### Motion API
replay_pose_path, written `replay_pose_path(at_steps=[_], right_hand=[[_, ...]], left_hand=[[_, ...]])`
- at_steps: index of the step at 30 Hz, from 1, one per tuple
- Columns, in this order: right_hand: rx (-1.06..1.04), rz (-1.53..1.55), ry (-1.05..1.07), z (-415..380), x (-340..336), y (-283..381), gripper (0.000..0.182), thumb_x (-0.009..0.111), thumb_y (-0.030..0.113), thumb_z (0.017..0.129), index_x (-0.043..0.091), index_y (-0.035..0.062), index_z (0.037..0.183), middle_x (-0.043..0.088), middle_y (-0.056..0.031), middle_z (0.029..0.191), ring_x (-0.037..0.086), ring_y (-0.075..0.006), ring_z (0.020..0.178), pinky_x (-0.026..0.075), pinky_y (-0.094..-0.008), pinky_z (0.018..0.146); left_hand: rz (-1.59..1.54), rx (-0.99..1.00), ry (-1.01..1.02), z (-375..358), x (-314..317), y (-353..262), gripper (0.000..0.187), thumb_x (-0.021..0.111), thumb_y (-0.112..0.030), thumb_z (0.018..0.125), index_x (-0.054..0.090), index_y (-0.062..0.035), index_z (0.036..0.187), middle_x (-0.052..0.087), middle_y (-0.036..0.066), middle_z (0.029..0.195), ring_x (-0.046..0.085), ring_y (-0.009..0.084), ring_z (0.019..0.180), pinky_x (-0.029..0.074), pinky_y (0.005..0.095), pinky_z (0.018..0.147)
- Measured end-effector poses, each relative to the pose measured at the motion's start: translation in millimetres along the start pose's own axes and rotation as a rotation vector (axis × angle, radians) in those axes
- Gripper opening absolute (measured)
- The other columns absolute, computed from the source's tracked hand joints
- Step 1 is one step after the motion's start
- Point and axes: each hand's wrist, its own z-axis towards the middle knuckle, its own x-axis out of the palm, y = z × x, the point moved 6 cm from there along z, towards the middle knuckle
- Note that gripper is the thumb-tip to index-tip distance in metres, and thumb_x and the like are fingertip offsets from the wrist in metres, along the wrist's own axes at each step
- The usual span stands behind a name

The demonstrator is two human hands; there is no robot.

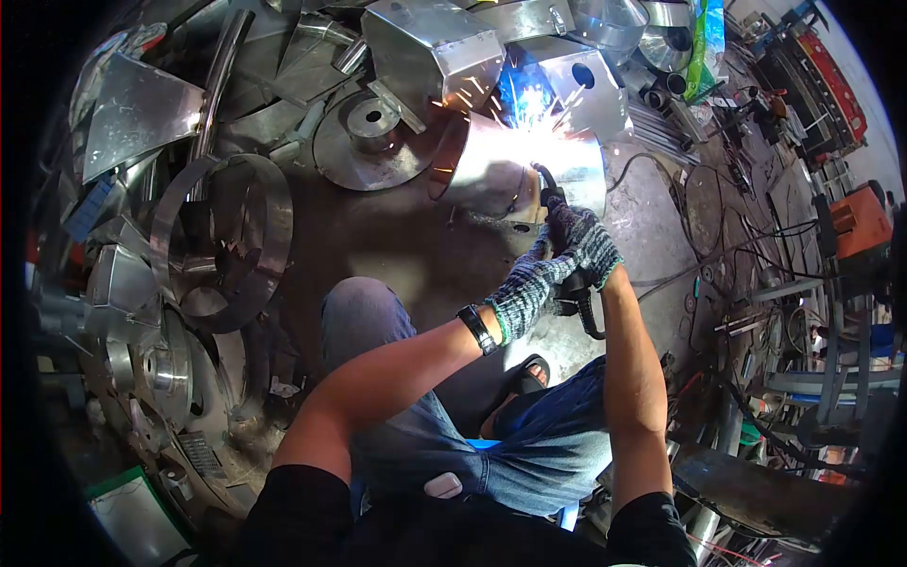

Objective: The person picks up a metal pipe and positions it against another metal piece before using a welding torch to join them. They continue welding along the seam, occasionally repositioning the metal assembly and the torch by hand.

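Both my hands wear grey knitted work gloves and meet on a black welding torch [550, 192]. My right hand [588, 242] is closed around the handle. From the left, my left hand [531, 291] closes on the handle too, close against the right one; its fingertips are partly hidden. The torch's curved neck points away from me at a shiny metal cylinder [576, 180] lying on the floor. At the cylinder's far edge a blue-white arc [531, 102] glows, and orange sparks fly out. The glare hides the exact spot where the arc meets metal.
Left of the cylinder lies a round metal disc with a hub [350, 156]. A wide metal ring [281, 236] stands farther left. Sheet-metal pieces [430, 42] are heaped at the back. Cables [704, 250] run over the floor at right, near an orange machine [860, 222].
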Motion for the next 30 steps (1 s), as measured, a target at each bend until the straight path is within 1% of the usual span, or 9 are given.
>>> replay_pose_path(at_steps=[3, 6, 8, 12, 14, 24, 25, 26, 30], right_hand=[[0.446, 0.485, -0.013, -5.3, 10.8, -24.1, 0.039, 0.072, 0.015, 0.089, 0.063, -0.0049, 0.121, 0.070, -0.0249, 0.094, 0.068, -0.0439, 0.084, 0.054, -0.0474, 0.073], [0.067, 0.113, -0.031, -2.6, -3.4, 4.0, 0.047, 0.077, 0.024, 0.087, 0.063, -0.0048, 0.121, 0.071, -0.0239, 0.095, 0.068, -0.0441, 0.084, 0.054, -0.0475, 0.073], [-0.080, 0.069, -0.091, -3.4, -0.7, 0.7, 0.076, 0.085, 0.042, 0.075, 0.059, -0.0040, 0.130, 0.069, -0.0247, 0.093, 0.068, -0.0456, 0.084, 0.053, -0.0485, 0.072], [0.022, 0.050, -0.019, -1.1, -5.8, 11.5, 0.057, 0.079, 0.027, 0.083, 0.058, -0.0062, 0.124, 0.067, -0.0254, 0.087, 0.069, -0.0449, 0.083, 0.052, -0.0499, 0.069], [0.056, 0.145, 0.012, -2.5, 3.4, -3.2, 0.102, 0.086, 0.067, 0.071, 0.055, -0.0090, 0.133, 0.068, -0.0236, 0.087, 0.067, -0.0408, 0.079, 0.052, -0.0477, 0.069], [-0.019, 0.110, -0.037, -5.6, -2.3, 10.4, 0.077, 0.081, 0.052, 0.082, 0.059, -0.0074, 0.125, 0.068, -0.0226, 0.083, 0.069, -0.0385, 0.077, 0.051, -0.0471, 0.065], [0.008, 0.127, -0.049, -5.5, -1.5, 8.8, 0.061, 0.079, 0.037, 0.083, 0.059, -0.0066, 0.120, 0.066, -0.0240, 0.083, 0.067, -0.0418, 0.078, 0.051, -0.0486, 0.067], [0.034, 0.142, -0.061, -5.2, -1.7, 6.9, 0.046, 0.077, 0.022, 0.084, 0.060, -0.0059, 0.116, 0.065, -0.0254, 0.083, 0.066, -0.0452, 0.079, 0.050, -0.0500, 0.068], [0.096, 0.174, -0.040, -3.5, -5.4, 13.6, 0.044, 0.078, 0.024, 0.083, 0.061, -0.0046, 0.112, 0.066, -0.0255, 0.085, 0.066, -0.0455, 0.081, 0.050, -0.0503, 0.068]], left_hand=[[0.042, -0.032, -0.052, -1.8, -3.5, -0.7, 0.056, 0.062, -0.005, 0.105, 0.046, -0.0152, 0.159, 0.069, 0.007, 0.133, 0.068, 0.0182, 0.119, 0.058, 0.0341, 0.102], [0.059, -0.055, -0.046, 11.2, -16.3, 17.5, 0.054, 0.060, -0.002, 0.105, 0.047, -0.0132, 0.157, 0.070, 0.007, 0.131, 0.069, 0.0195, 0.118, 0.058, 0.0356, 0.102], [0.033, 0.052, -0.020, 3.8, -9.9, 10.4, 0.054, 0.058, -0.001, 0.105, 0.047, -0.0108, 0.157, 0.069, 0.008, 0.133, 0.069, 0.0212, 0.117, 0.058, 0.0361, 0.103], [-0.040, 0.049, 0.009, -4.1, 6.3, -3.5, 0.053, 0.058, -0.002, 0.107, 0.046, -0.0105, 0.158, 0.067, 0.009, 0.137, 0.068, 0.0215, 0.121, 0.058, 0.0355, 0.105], [-0.035, 0.021, -0.001, -3.7, 7.1, -4.5, 0.053, 0.059, -0.003, 0.108, 0.045, -0.0100, 0.158, 0.067, 0.009, 0.138, 0.068, 0.0215, 0.123, 0.057, 0.0354, 0.106], [0.016, 0.004, -0.019, -5.3, 4.4, -2.4, 0.054, 0.059, -0.006, 0.109, 0.045, -0.0153, 0.160, 0.067, 0.008, 0.138, 0.068, 0.0206, 0.124, 0.057, 0.0351, 0.106], [-0.005, -0.019, 0.005, -6.3, 4.0, -2.4, 0.079, 0.062, 0.000, 0.103, 0.023, -0.0086, 0.171, 0.058, 0.005, 0.147, 0.059, 0.0125, 0.126, 0.048, 0.0272, 0.108], [-0.004, -0.020, 0.003, -6.6, 3.3, -3.1, 0.079, 0.062, 0.000, 0.103, 0.023, -0.0086, 0.171, 0.058, 0.005, 0.147, 0.059, 0.0125, 0.126, 0.048, 0.0272, 0.108], [0.009, 0.006, -0.042, -7.1, 4.4, -4.0, 0.059, 0.062, -0.004, 0.106, 0.041, -0.0083, 0.161, 0.064, 0.008, 0.142, 0.064, 0.0178, 0.126, 0.053, 0.0314, 0.109]])
